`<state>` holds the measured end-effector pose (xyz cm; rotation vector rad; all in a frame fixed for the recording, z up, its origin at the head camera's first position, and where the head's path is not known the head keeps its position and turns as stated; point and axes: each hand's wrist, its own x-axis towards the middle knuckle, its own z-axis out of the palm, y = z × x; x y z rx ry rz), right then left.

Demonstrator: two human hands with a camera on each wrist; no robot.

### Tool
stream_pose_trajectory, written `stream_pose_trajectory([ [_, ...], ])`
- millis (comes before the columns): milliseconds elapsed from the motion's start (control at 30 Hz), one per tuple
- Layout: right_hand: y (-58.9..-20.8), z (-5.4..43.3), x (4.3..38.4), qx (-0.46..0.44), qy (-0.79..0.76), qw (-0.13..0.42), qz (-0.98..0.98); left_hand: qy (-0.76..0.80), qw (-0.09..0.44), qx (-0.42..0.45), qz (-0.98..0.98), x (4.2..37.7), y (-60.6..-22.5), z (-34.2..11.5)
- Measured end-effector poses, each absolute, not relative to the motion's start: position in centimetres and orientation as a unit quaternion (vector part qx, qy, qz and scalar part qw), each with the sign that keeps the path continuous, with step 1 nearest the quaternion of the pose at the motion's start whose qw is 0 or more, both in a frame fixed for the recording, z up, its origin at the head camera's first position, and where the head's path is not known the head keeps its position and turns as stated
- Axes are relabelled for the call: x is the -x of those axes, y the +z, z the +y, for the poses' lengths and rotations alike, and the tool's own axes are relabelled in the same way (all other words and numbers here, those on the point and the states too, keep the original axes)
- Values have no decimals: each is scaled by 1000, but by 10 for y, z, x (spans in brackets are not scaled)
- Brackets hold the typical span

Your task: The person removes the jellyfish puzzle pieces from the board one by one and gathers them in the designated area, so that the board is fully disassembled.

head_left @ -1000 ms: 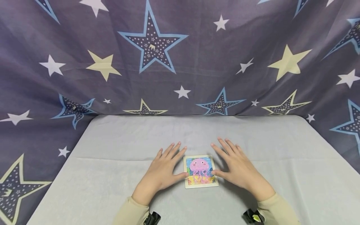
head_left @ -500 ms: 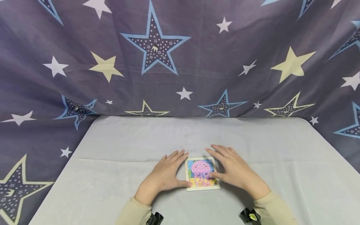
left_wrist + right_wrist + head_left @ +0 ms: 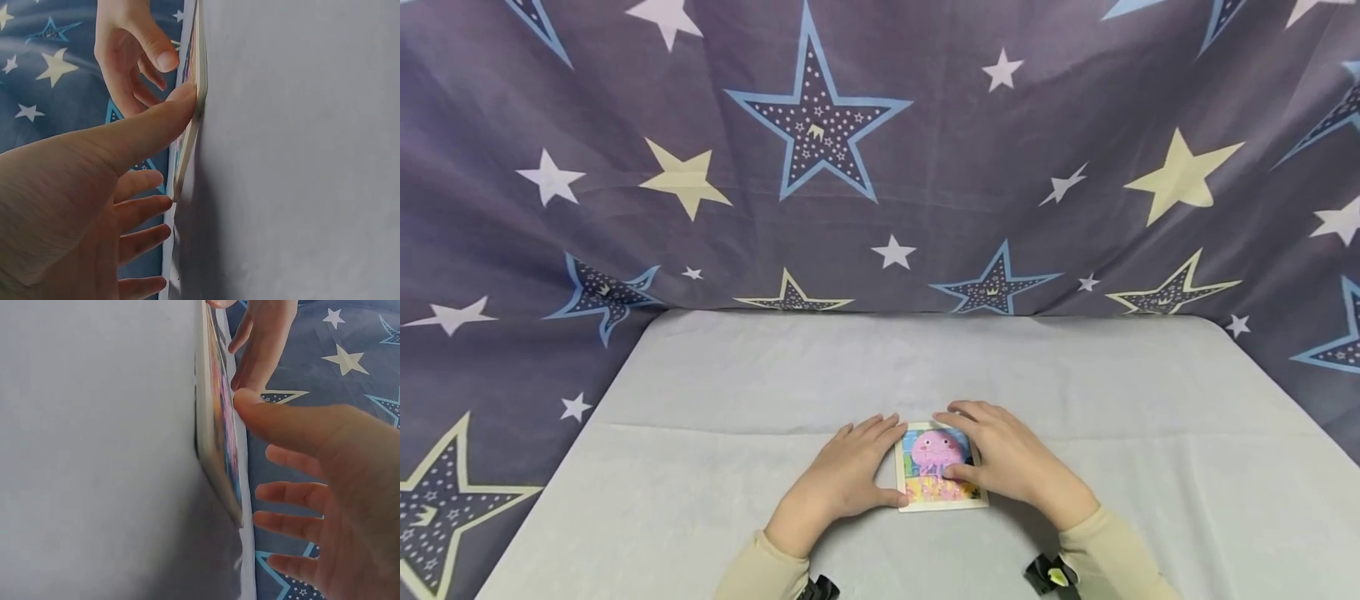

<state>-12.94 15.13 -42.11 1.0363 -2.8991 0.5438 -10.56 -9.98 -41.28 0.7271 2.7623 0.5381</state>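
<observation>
A small square jigsaw puzzle (image 3: 934, 492) with a pale frame and a pink jellyfish picture lies on the grey cloth. My left hand (image 3: 846, 477) is at its left side, thumb on the lower left edge and fingertips by the upper left corner. In the left wrist view the left thumb (image 3: 169, 112) overlaps the frame's edge, with the other fingers extended. My right hand (image 3: 1017, 457) reaches over the right part, its thumb above the jellyfish and fingers near the top edge. The right wrist view shows the right thumb (image 3: 275, 419) close over the picture, fingers spread and relaxed.
The grey cloth (image 3: 760, 367) covers a table whose back corners are rounded. A dark curtain with star prints (image 3: 925, 150) hangs behind it and along both sides. Black straps with small devices (image 3: 1048, 575) sit at the wrists.
Both hands have closed in around the puzzle. The right hand has moved left and its thumb now lies over the picture; the left thumb has slid to the lower left edge.
</observation>
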Motion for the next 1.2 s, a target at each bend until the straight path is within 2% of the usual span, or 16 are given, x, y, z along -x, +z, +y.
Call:
stream_pose_trajectory([
  [600,-426,148,128,-337,179,3,-924,219,117,-295,923,101,-421,-114],
  [1200,-425,141,136,-342,208,-24,-916,226,123,-267,928,95,-419,-112],
])
